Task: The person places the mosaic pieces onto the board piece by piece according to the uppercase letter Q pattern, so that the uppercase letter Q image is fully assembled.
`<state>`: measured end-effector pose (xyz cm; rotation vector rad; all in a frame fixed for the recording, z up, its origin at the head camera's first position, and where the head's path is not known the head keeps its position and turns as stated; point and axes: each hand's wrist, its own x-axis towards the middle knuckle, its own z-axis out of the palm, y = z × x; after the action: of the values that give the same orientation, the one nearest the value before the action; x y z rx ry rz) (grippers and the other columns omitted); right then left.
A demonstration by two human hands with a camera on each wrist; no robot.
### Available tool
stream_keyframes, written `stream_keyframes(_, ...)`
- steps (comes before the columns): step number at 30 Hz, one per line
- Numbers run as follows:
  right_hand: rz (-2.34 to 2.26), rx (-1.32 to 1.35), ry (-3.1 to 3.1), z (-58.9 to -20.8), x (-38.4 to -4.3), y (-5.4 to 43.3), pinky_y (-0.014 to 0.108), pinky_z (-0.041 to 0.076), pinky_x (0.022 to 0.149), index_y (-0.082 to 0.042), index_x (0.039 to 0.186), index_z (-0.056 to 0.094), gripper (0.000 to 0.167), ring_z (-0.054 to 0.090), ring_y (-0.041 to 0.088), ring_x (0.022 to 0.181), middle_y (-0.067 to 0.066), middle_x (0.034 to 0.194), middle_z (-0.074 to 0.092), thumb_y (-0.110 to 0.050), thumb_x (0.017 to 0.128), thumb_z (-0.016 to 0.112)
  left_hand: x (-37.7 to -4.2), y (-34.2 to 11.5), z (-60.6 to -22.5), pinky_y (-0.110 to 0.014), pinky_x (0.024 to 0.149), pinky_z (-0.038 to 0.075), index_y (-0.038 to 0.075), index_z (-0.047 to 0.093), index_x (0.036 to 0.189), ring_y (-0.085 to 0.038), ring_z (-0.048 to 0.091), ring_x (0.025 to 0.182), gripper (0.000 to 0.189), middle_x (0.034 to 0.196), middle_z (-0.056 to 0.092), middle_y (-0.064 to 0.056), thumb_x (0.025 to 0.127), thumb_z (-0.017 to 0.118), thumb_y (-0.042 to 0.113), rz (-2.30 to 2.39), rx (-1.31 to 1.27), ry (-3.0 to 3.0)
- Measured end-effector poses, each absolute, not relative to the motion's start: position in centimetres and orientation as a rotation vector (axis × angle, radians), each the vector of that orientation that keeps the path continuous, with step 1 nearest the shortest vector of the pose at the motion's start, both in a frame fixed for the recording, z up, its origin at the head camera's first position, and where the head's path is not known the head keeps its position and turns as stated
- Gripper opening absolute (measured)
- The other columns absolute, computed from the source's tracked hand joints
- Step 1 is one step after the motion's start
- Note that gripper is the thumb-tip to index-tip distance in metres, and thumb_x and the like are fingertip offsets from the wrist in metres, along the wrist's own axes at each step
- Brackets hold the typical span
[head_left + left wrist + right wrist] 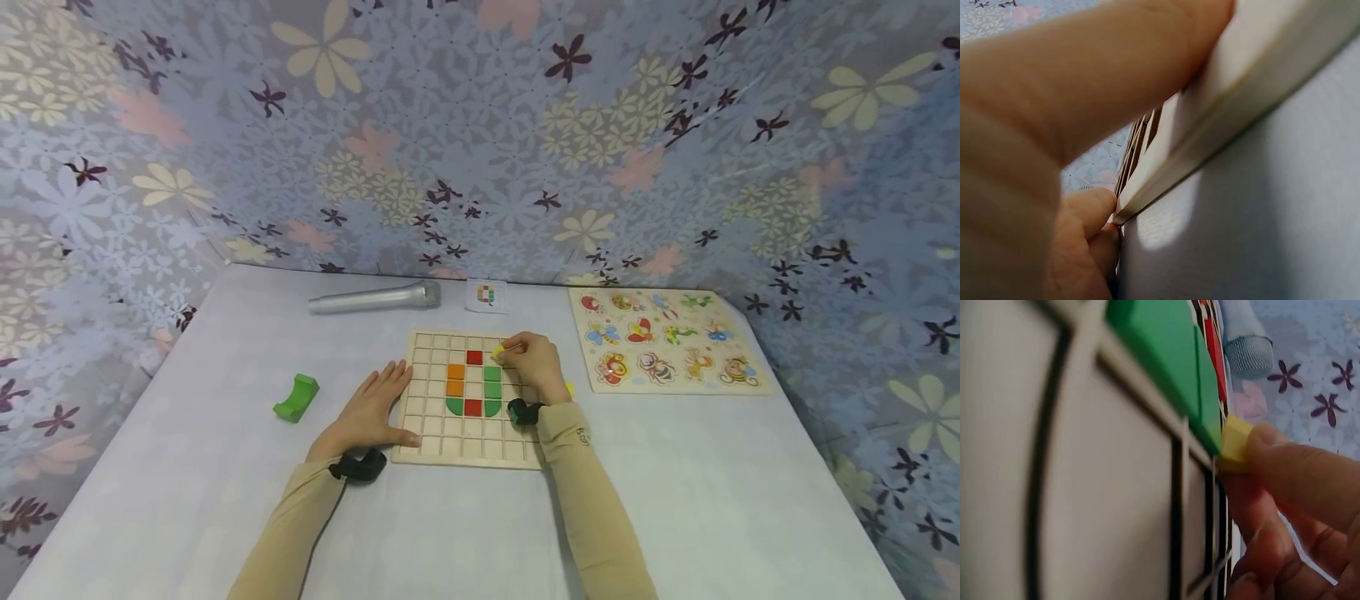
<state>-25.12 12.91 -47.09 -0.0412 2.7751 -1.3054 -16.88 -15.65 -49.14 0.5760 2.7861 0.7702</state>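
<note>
A wooden grid board (431,427) lies on the table, with red tiles (474,357), orange tiles (455,380) and green tiles (492,389) set in its squares. My left hand (366,417) rests at the board's left side, fingers spread along the edge and thumb on the near left corner. Between thumb and fingers, my right hand (534,362) pinches a small yellow tile (1235,444). It sits right at the end of the green column, to the right of the upper red tile.
A printed card (486,296) with a coloured pattern lies behind the board, beside a silver microphone (375,297). At left is a green arched block (297,397); at right, an insect picture puzzle (671,342). Another yellow piece (570,389) shows partly behind the right wrist.
</note>
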Motion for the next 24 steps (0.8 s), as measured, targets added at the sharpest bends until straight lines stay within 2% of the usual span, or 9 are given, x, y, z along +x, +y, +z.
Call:
stream_keyframes(7,-1.209,-0.096,2.798,-47.3,-25.2,11.8,0.036,0.053,0.077,-0.007,0.094,0.074,0.014,0.067,0.025,0.084,0.012,0.093,0.074,-0.019,0.088,0.071,-16.9,-15.5,-49.0,-0.054,0.123,0.009,-0.003,0.02,0.152,-0.039,0.011,0.15,0.117,0.161,0.015,-0.021,0.068,0.083,0.049,0.762,0.574,2.782)
stream_keyframes(14,-1.193,-0.057,2.803,-47.8,-24.7,11.7,0.034,0.051,0.074,-0.008,0.083,0.07,0.014,0.063,0.022,0.079,0.009,0.088,0.073,-0.021,0.088,0.071,-16.9,-15.6,-49.2,-0.055,0.122,0.01,-0.004,0.021,0.152,-0.039,0.012,0.15,0.117,0.161,0.016,-0.022,0.068,0.083,0.048,0.755,0.574,2.785)
stream_keyframes(16,-1.303,-0.048,2.768,-47.9,-24.3,12.2,0.034,0.052,0.077,-0.008,0.09,0.071,0.013,0.064,0.022,0.084,0.01,0.094,0.073,-0.02,0.09,0.068,-16.9,-15.5,-49.4,-0.055,0.122,0.01,-0.004,0.021,0.152,-0.04,0.012,0.15,0.117,0.16,0.016,-0.022,0.067,0.083,0.048,0.754,0.577,2.785)
stream_keyframes(20,-1.57,-0.001,2.685,-47.4,-23.2,14.5,0.025,0.053,0.073,-0.005,0.107,0.071,0.02,0.066,0.022,0.087,0.015,0.103,0.072,-0.019,0.096,0.061,-16.8,-15.3,-49.5,-0.055,0.122,0.01,-0.004,0.022,0.151,-0.039,0.013,0.15,0.116,0.161,0.017,-0.022,0.068,0.083,0.048,0.752,0.576,2.79)
stream_keyframes(24,-1.596,0.103,2.689,-46.9,-22.0,18.2,0.019,0.05,0.061,-0.002,0.114,0.068,0.024,0.064,0.015,0.073,0.02,0.102,0.07,-0.018,0.098,0.058,-16.9,-15.6,-49.3,-0.056,0.122,0.01,-0.004,0.022,0.151,-0.04,0.013,0.15,0.116,0.16,0.017,-0.022,0.068,0.082,0.049,0.745,0.585,2.805)
